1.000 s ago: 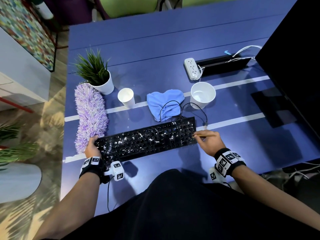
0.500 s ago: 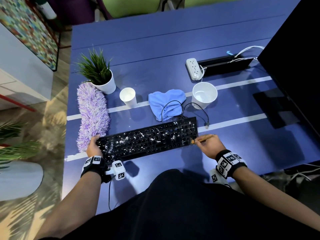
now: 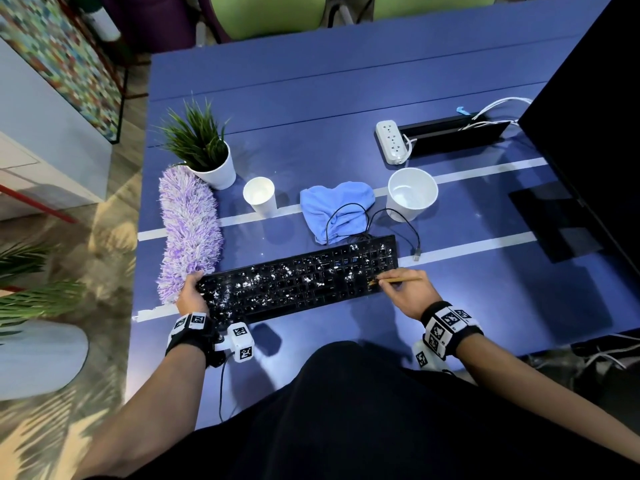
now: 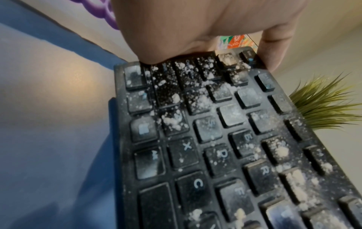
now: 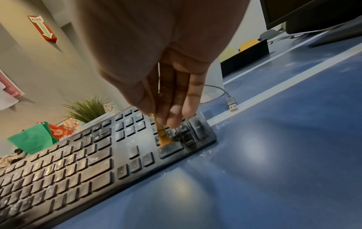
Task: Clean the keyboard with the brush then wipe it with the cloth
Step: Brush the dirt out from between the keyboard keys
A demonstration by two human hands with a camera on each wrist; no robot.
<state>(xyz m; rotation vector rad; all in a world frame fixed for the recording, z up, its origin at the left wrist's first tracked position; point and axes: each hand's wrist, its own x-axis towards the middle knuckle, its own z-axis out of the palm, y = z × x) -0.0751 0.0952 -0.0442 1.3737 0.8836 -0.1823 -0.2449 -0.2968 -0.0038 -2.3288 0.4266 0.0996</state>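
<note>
A black keyboard [image 3: 301,278] [image 4: 225,147] [image 5: 82,158] dusted with white powder lies on the blue table [image 3: 311,98]. My left hand [image 3: 189,293] [image 4: 195,31] grips its left end, thumb on the keys and fingers over the far edge. My right hand [image 3: 405,292] [image 5: 162,86] pinches a thin wooden brush [image 3: 398,280] [image 5: 162,136]. Its orange bristles touch the number pad keys at the right end. A crumpled blue cloth [image 3: 337,209] sits just behind the keyboard, with the keyboard's black cable [image 3: 408,223] looping over it.
A purple fluffy duster [image 3: 188,230] lies by the left end. Behind are a potted plant [image 3: 204,154], a paper cup [image 3: 259,197], a white bowl [image 3: 412,192], a power strip [image 3: 391,142] and a dark monitor [image 3: 595,133] at right. White powder lies on the table near the keyboard's right end.
The brush tip has moved from just off the keyboard's right edge onto the number pad keys. The left hand keeps its hold on the left end.
</note>
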